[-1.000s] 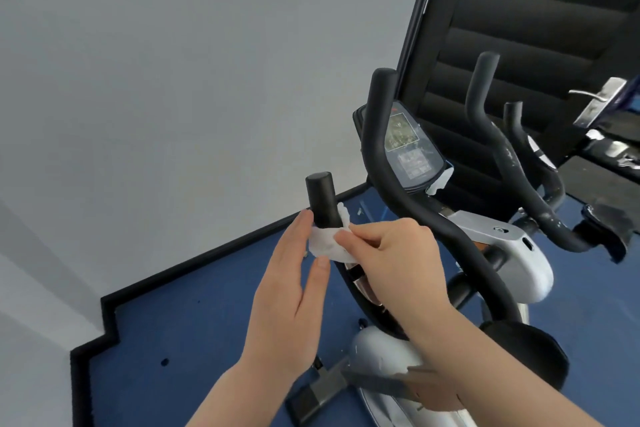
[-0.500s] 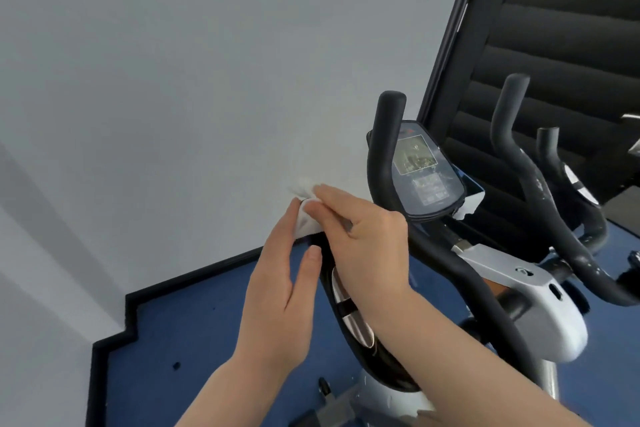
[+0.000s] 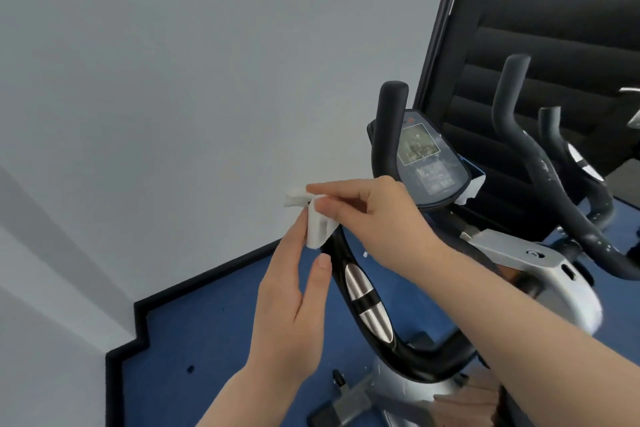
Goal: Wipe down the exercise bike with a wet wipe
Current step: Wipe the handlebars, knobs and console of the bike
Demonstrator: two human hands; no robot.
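Observation:
A white wet wipe covers the upper end of the exercise bike's black left handlebar, which carries two silver sensor pads. My right hand pinches the wipe at the top between thumb and fingers. My left hand stands upright beside the bar with straight fingers, their tips against the wipe's left side. The bike's console sits just right of my right hand. The bar's tip is hidden under the wipe.
More black handlebars rise to the right above the white bike body. A grey wall fills the left. Blue floor matting with a black border lies below. A dark ribbed panel stands behind the bike.
The wipe has slid up from below the bar's end to cover its tip, both hands rising with it. The camera view has shifted so the bike sits lower and further right.

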